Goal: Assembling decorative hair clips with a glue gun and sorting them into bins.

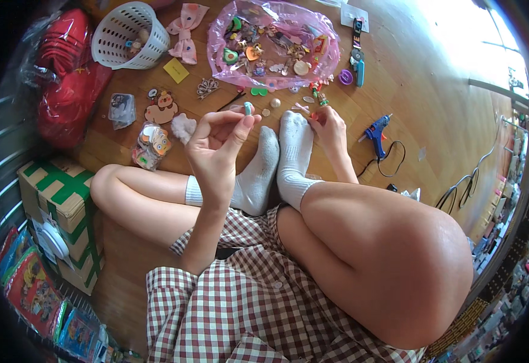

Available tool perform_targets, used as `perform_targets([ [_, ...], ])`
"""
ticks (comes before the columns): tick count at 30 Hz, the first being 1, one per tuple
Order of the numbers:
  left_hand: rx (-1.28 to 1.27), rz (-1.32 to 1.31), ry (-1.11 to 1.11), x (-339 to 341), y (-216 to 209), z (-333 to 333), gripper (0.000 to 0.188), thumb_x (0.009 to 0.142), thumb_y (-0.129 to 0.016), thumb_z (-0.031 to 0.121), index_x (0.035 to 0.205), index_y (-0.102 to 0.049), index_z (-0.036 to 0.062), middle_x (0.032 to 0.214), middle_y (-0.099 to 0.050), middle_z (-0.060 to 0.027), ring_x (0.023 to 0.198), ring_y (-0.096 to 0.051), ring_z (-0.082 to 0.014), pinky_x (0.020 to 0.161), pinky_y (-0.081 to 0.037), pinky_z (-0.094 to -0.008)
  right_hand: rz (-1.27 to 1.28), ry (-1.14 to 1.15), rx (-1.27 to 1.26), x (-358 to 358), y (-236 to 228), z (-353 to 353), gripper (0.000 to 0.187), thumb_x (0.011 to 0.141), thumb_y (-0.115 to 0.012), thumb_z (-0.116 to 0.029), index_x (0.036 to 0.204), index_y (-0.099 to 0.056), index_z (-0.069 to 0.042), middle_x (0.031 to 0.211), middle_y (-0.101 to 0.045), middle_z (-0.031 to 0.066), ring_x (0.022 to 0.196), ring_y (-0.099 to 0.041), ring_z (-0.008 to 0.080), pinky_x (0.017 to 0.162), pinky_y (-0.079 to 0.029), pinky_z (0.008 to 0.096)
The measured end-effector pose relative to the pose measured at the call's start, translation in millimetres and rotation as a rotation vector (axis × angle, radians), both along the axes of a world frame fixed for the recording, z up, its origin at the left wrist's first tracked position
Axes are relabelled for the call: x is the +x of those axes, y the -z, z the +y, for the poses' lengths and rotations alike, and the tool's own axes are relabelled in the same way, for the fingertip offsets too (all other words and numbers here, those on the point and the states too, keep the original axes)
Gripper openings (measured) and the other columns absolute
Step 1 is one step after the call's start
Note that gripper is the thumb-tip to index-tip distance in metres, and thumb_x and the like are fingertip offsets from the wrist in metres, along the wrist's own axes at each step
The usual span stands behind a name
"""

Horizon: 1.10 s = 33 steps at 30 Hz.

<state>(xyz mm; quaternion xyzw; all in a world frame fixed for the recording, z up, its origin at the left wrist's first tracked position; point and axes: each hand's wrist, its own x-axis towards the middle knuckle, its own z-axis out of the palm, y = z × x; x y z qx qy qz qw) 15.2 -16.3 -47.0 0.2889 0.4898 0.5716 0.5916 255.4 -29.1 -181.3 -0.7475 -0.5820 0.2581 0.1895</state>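
My left hand (215,145) is raised above the floor beside my socked feet. Its thumb and index finger pinch a small light-blue and white trinket (248,109). To the right of my foot, my right hand (329,128) reaches down with its fingers closed together. A small green and red charm (323,101) is at its fingertips; what the fingers grip, if anything, is hidden. Nearby on the floor lie a pale pink bow (300,107), a round cream bead (275,103) and green heart-shaped pieces (258,92). Farther off, a pink plastic bag (219,36) lies spread open, holding many small charms.
A blue glue gun (376,134) with a black cord lies at right. A white basket (108,45), a pink fabric bow (186,33) and a yellow card (176,71) lie far left. A taped cardboard box (65,199) stands at left, and a purple round piece (345,77) lies right of the bag.
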Motion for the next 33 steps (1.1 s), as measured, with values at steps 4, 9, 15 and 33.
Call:
perform_targets([
  [4, 0.027, 0.009, 0.008, -6, -3, -6, 0.009, 0.080, -0.065, -0.001, 0.087, -0.060, 0.0004, 0.100, -0.062, -0.0120, 0.086, -0.065, -0.0189, 0.077, -0.052, -0.0254, 0.006, -0.025, -0.060, 3, -10, 10, 0.017, 0.077, -0.065, -0.018, 0.077, -0.060, -0.001, 0.073, -0.062, 0.0127, 0.070, -0.061, 0.0262, 0.065, -0.047, 0.0360],
  [9, 0.013, 0.002, 0.046, -6, -14, -10, 0.010, 0.081, -0.064, -0.002, 0.090, -0.059, -0.0034, 0.104, -0.059, -0.0128, 0.090, -0.064, -0.0183, 0.081, -0.052, -0.0262, -0.055, -0.120, 0.019, 6, -27, 23, 0.014, 0.079, -0.065, -0.016, 0.080, -0.063, -0.002, 0.068, -0.060, 0.0099, 0.067, -0.061, 0.0214, 0.063, -0.047, 0.0319],
  [15, 0.118, 0.007, 0.037, -6, -20, -11, 0.013, 0.079, -0.067, 0.003, 0.090, -0.061, 0.0005, 0.107, -0.061, -0.0146, 0.085, -0.063, -0.0124, 0.075, -0.050, -0.0228, 0.869, -0.024, -0.038, -32, -114, 52, 0.017, 0.079, -0.069, -0.009, 0.093, -0.064, 0.001, 0.088, -0.063, 0.0040, 0.074, -0.059, 0.0081, 0.066, -0.047, 0.0234],
  [33, 0.526, 0.476, -0.251, -29, -26, -6, 0.020, 0.071, -0.073, 0.002, 0.088, -0.063, 0.0060, 0.103, -0.065, -0.0101, 0.067, -0.060, -0.0044, 0.046, -0.038, -0.0166, 1.500, -0.420, -0.458, -112, -209, 81, 0.024, 0.085, -0.061, -0.007, 0.107, -0.058, 0.000, 0.094, -0.062, 0.0082, 0.083, -0.059, 0.0148, 0.075, -0.048, 0.0273],
])
